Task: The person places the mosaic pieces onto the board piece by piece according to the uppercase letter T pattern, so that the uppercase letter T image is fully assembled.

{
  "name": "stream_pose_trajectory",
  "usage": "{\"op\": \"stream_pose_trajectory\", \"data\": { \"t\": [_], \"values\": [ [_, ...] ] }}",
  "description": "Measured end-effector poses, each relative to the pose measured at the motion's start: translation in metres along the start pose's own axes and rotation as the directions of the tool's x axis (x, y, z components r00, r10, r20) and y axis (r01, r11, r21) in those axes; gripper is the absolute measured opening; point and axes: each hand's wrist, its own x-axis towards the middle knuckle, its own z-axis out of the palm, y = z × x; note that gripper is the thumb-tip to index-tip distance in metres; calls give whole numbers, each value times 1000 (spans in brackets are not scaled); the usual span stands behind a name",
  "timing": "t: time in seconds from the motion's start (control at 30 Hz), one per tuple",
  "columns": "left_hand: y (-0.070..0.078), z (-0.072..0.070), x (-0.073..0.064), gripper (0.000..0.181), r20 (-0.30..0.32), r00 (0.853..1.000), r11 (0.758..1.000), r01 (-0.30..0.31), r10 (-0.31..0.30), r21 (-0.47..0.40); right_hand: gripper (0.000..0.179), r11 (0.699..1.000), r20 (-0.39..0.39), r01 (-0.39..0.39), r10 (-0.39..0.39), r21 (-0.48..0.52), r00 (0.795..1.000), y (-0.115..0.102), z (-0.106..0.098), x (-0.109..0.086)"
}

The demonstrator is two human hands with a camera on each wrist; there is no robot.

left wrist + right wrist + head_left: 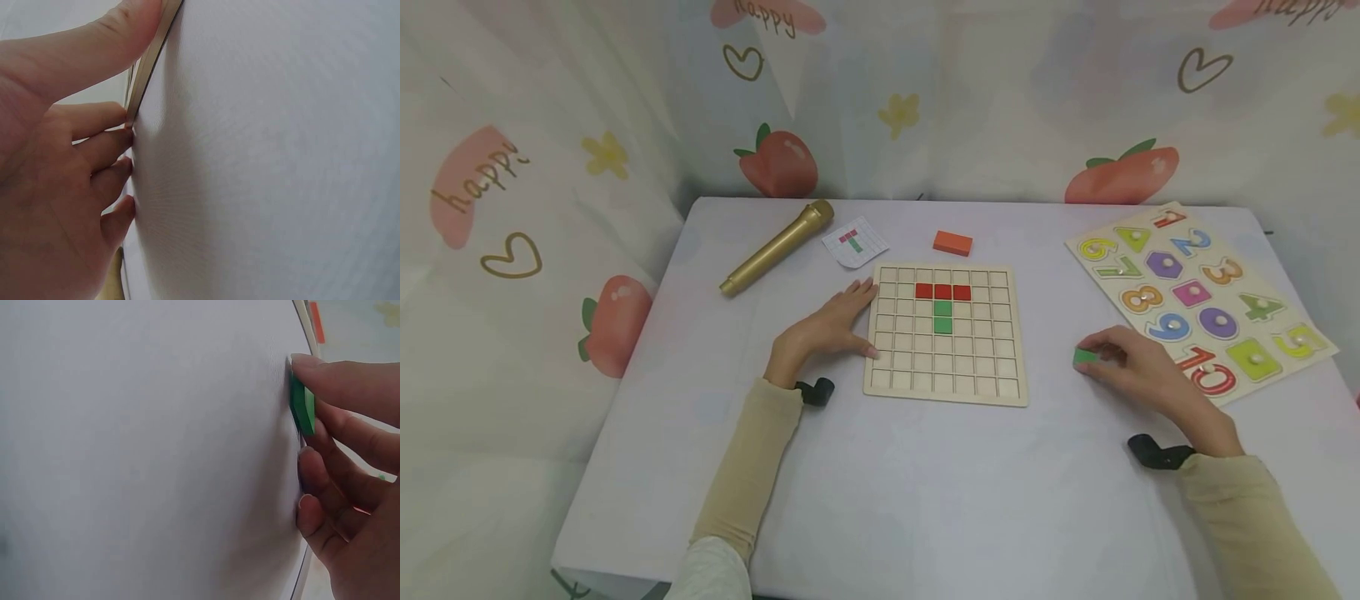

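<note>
A square wooden grid board [992, 367] lies flat in the middle of the table. Three red squares [943, 292] form a row on it, and two green squares [943, 317] run down below the middle one. My left hand [823, 329] rests at the board's left edge, fingers extended, its thumb touching the lower part of that edge. To the right of the board, my right hand [1138, 367] pinches a small green block [1085, 357] between thumb and fingers. In the right wrist view, the green block [302, 403] stands out from under the thumb, close to the white tabletop.
Behind the grid board lie an orange block [952, 243] and a paper card [855, 242] printed with a red and green pattern. A gold microphone [778, 248] lies at back left. A number puzzle board [1228, 300] spreads over the right side, partly behind my right hand.
</note>
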Motion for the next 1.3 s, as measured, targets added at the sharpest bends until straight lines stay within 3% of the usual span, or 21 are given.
{"op": "stream_pose_trajectory", "data": {
  "t": [0.37, 1.0, 1.3],
  "values": [
    [-1, 1, 2, 113, 3, 1000, 1000, 5, -5, 4, 33, 1000, -12, 24, -24, -10, 1000, -19, 6, 12],
    [1, -1, -1, 114, -2, 1000, 1000, 4, -4, -3, 26, 984, -72, 176, -173, 32, 982, -46, 19, 31],
    [3, -1, -1, 114, 1, 1000, 1000, 11, -11, -6, 28, 978, -53, 192, -189, 79, 981, -63, 26, 40]
  ]
}}
